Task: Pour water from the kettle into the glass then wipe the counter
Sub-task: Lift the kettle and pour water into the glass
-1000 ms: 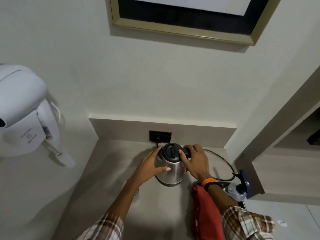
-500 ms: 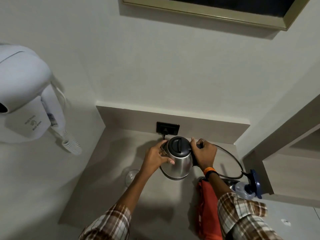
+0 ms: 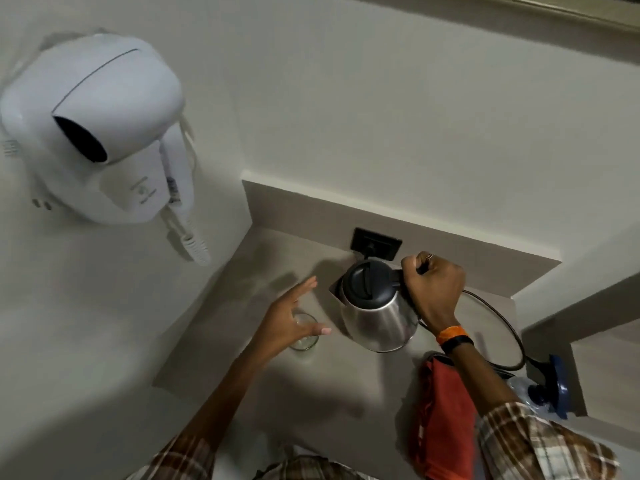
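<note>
A steel kettle (image 3: 379,317) with a black lid hangs just above the grey counter (image 3: 332,386), spout pointing left. My right hand (image 3: 433,289) is closed around its black handle. Left of the kettle a clear glass (image 3: 305,336) stands on the counter. My left hand (image 3: 289,318) hovers over the glass with fingers spread, partly hiding it and holding nothing. A red cloth (image 3: 443,420) lies on the counter under my right forearm.
A white wall-mounted hair dryer (image 3: 100,133) juts out at the left. A black socket (image 3: 376,243) sits in the backsplash, and a black cord (image 3: 498,317) loops right to a plastic bottle with a blue cap (image 3: 543,389). Walls close the counter at left and back.
My left hand has let go of the kettle body and moved left over the glass. My right hand has lifted the kettle and tilted it slightly. The camera has swung left and down.
</note>
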